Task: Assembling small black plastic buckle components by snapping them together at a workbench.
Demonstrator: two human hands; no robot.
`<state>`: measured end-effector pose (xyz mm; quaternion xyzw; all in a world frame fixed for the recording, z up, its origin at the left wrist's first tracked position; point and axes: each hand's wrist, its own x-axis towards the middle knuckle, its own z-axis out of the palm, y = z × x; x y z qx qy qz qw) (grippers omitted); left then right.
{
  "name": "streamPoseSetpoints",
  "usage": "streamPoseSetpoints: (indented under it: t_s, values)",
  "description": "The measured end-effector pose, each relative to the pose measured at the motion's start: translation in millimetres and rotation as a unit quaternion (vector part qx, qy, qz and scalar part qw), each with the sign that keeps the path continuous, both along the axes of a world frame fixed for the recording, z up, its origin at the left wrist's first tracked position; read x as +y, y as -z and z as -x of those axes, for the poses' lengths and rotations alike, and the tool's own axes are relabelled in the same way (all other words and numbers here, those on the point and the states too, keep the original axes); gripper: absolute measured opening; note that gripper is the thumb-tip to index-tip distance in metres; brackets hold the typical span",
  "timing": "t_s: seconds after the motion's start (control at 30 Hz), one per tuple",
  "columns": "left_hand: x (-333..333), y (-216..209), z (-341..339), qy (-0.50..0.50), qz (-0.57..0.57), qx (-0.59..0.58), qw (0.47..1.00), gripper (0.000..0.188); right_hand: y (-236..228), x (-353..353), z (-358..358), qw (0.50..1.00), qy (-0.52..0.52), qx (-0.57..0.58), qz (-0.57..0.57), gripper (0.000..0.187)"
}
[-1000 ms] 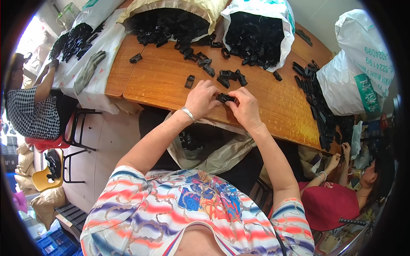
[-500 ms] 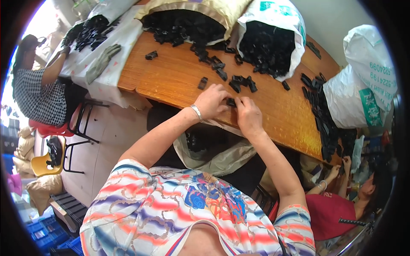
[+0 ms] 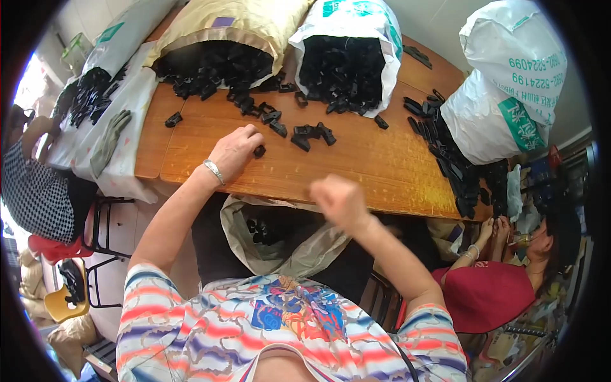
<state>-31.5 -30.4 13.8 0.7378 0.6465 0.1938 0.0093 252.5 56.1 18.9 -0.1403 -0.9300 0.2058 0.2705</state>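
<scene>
My left hand [image 3: 235, 151] rests on the wooden table [image 3: 210, 118], its fingers curled down over a small black plastic part [image 3: 259, 151] that peeks out at the fingertips. Over the table's front edge, my right hand [image 3: 342, 202] is closed and blurred by motion. Whatever it may hold is hidden. Below the edge, at my lap, an open beige sack [image 3: 234, 232] has black parts [image 3: 259, 230] inside. Several loose black parts [image 3: 309, 134] lie beyond my left hand.
At the back, a tan sack [image 3: 219, 28] and a white sack [image 3: 347, 22] spill black parts. More parts [image 3: 449, 162] lie by another white sack [image 3: 490, 114] at right. A grey glove [image 3: 109, 143] lies at left. One person [image 3: 44, 184] sits left, another [image 3: 487, 286] right.
My hands have come apart from the part they held together. The left has gone to a loose part on the table; the right has drawn back toward the lap sack. The view has shifted.
</scene>
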Motion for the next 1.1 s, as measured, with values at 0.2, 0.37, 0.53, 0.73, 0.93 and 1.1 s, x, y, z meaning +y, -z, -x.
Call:
streamPoseSetpoints:
  t_s: [0.2, 0.37, 0.53, 0.73, 0.93, 1.1]
  values:
    - [16.1, 3.2, -64.7, -0.082, -0.024, -0.411, 0.908, 0.025, 4.8, 161.7, -24.0, 0.930, 0.361, -0.034, -0.061, 0.018]
    - [21.5, 27.1, -82.7, -0.104, -0.060, -0.348, 0.930, 0.026, 9.9, 208.8, -14.2, 0.882, 0.410, -0.221, -0.070, 0.024]
    - [23.7, 31.0, -75.3, -0.108, -0.095, -0.217, 0.965, 0.029, 17.5, 202.6, -30.5, 0.924, 0.337, -0.117, 0.137, 0.028]
    - [12.1, 31.0, -63.8, -0.120, -0.085, -0.218, 0.965, 0.032, -11.1, 91.6, 10.5, 0.908, 0.141, -0.067, 0.389, 0.030]
    - [11.9, 33.5, -64.4, -0.116, -0.093, -0.194, 0.970, 0.029, 6.0, 41.5, 55.0, 0.920, 0.067, 0.009, 0.385, 0.020]
    - [13.2, 32.0, -62.9, -0.119, -0.073, -0.187, 0.972, 0.029, 17.3, 27.0, 65.1, 0.981, 0.040, 0.070, 0.175, 0.021]
